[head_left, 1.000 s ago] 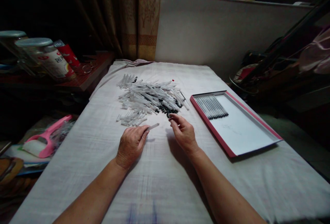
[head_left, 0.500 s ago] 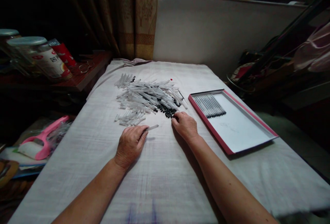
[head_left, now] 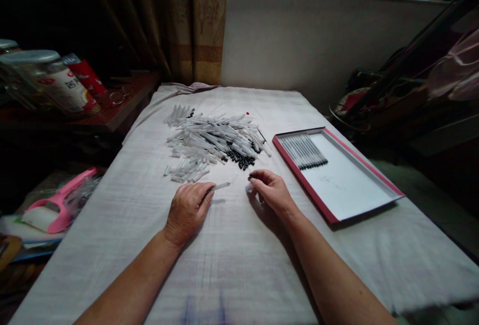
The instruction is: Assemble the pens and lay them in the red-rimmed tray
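My left hand [head_left: 190, 210] is closed around a clear pen barrel [head_left: 221, 185], whose end sticks out to the right past the thumb. Between the thumb and forefinger of my right hand [head_left: 272, 191] is a small black pen part [head_left: 251, 176], like the black pieces [head_left: 241, 158] heaped just beyond it. Behind both hands lies a large pile of translucent pen barrels [head_left: 209, 133]. Shorter clear pieces, seemingly caps [head_left: 187, 170], form a group at the pile's near left.
A shallow box [head_left: 359, 200] with pink sides stands at the right, holding a row of pens [head_left: 304, 151]. At the left are a dark side table [head_left: 123, 110] with jars [head_left: 48, 83], and a pink-handled tape dispenser [head_left: 62, 205]. A small red piece [head_left: 247, 113] lies behind the pile.
My right hand has pulled back from the black pieces toward me, lifting one in its fingertips. My left hand keeps its hold on the barrel, almost unmoved.
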A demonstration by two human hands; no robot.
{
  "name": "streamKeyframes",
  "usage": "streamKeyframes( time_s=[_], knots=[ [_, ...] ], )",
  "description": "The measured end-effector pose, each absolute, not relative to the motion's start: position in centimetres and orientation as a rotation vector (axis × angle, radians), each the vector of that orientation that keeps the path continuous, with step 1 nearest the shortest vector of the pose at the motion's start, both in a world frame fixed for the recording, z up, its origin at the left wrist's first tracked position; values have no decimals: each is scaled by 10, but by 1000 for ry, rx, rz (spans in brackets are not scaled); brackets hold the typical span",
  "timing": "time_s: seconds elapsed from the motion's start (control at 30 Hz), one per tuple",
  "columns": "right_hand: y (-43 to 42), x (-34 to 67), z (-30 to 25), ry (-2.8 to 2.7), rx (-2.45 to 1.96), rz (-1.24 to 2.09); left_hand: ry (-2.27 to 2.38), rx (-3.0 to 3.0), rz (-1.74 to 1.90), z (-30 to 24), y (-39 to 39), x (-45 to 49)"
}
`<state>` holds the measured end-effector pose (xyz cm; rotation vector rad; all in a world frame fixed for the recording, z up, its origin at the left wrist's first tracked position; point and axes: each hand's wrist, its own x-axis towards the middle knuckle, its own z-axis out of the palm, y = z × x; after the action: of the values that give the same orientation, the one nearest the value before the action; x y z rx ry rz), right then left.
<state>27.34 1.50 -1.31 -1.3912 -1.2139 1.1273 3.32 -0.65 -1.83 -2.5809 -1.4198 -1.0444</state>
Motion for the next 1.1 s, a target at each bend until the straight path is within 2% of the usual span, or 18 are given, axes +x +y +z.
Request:
streamKeyframes(
  time_s=[0.13,0.33,0.73,1.1],
  knots=[
    [-1,267,-1,-1022,-1231,1412,-1383,-2604,-1055,-13,-10,36],
    [-6,258,1,-1040,-1203,1514,-1351,-2640,-1032,-10,-13,38],
    [-7,253,-11,-1296,-1231,1326,-1392,-2693,-936,-12,-13,38],
    [-9,253,-12,-1634,-1241,907,-1326,-2690,-915,-12,-12,39]
  ],
)
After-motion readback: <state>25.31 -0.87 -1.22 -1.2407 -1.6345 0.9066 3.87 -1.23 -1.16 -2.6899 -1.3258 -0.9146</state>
